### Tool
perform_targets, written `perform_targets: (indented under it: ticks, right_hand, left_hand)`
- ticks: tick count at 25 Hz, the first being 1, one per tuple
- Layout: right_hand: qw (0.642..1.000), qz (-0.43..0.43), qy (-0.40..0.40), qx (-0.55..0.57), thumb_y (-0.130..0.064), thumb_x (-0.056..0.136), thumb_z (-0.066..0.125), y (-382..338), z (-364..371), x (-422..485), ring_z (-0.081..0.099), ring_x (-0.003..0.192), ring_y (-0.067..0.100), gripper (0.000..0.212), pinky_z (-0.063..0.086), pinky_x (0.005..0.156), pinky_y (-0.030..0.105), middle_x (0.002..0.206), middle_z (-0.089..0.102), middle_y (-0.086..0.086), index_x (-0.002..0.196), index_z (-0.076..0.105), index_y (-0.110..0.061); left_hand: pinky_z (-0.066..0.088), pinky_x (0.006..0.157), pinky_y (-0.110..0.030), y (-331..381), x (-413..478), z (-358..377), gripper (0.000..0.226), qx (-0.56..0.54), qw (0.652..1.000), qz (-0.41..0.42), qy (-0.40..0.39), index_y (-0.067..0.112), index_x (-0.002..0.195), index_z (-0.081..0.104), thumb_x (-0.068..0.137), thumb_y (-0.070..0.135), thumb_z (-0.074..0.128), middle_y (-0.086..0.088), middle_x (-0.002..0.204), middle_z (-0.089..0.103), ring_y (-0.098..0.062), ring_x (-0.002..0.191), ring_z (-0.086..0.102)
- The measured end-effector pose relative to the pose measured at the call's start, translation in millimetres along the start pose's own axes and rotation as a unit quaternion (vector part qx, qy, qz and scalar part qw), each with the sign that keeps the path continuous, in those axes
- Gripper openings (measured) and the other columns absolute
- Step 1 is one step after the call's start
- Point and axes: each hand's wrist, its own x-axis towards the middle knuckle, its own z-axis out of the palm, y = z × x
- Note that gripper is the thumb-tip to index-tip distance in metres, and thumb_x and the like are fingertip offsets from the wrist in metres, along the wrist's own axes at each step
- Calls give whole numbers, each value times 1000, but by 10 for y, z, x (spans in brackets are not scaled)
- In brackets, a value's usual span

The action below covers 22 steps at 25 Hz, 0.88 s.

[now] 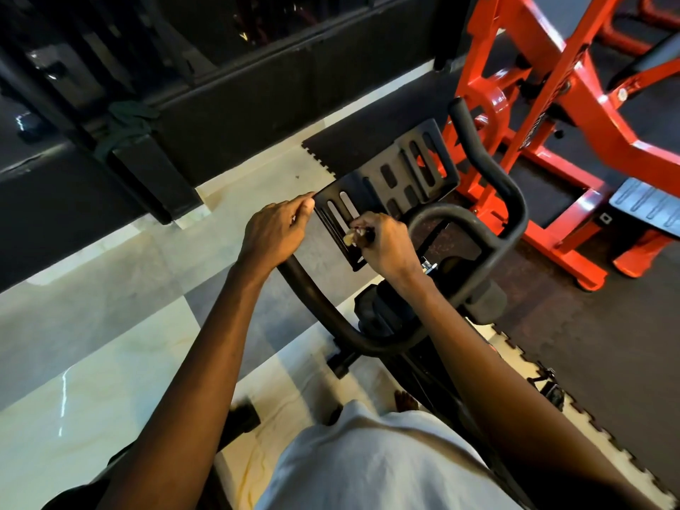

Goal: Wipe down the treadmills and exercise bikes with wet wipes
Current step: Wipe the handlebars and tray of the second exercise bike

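At centre frame, the left grip (274, 230) pinches the left corner of the slotted plate (390, 178) on the exercise bike (478, 222), apparently steadying it. Just right of it, the right grip (386, 244) is closed on a wadded wet wipe (349, 238) at the plate's near edge. Best to hold the plate firm and draw the wipe along each slot.

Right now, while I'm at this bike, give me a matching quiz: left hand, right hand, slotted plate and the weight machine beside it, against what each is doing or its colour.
Things:
1 left hand
2 right hand
3 slotted plate
4 weight machine

States:
A orange
B black
C pinches a crumpled wipe
D holds the plate's corner

Pairs: 1-D, 2-C, 3-B, 4-A.
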Motion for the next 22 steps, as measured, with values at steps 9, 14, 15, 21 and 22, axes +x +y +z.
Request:
perform_targets:
  ticks: [9,14,15,21,22]
  right_hand:
    - [995,44,-92,-2,-26,91,74,50,-128,112,68,86,6,12,50,67,12,92,71,-5,96,75,-15]
    - [990,-25,82,111,-13,92,70,-183,-98,315,61,82,-12,17,50,72,8,99,68,-12,109,74,-16]
    - [989,-41,88,114,-10,93,69,-257,-26,333,61,85,-10,19,49,73,8,102,69,-10,110,74,-15]
    - [990,-74,100,67,-3,91,66,-336,122,432,60,97,12,21,54,81,25,107,69,0,107,75,-14]
    - [992,-76,96,39,-3,91,67,-326,99,467,59,99,13,21,53,81,24,108,67,1,106,74,-14]
  left_hand:
    - [42,103,-36,8,-5,25,51,-4,1000,-6,25,25,143,55,108,49,27,-1,132,67,-23,125,59]
    - [38,87,-26,10,-36,56,41,-20,996,-13,83,17,131,64,109,39,37,-3,124,70,-21,113,64]
    - [39,87,-25,10,-49,65,39,-22,995,-13,92,17,130,64,109,35,38,-3,123,70,-20,111,64]
    - [43,80,-26,25,-84,67,36,-13,993,19,119,19,125,66,106,41,44,-2,117,71,-18,100,67]
    - [44,80,-26,21,-81,63,37,-6,993,25,116,21,127,65,106,43,44,-2,118,71,-18,100,67]
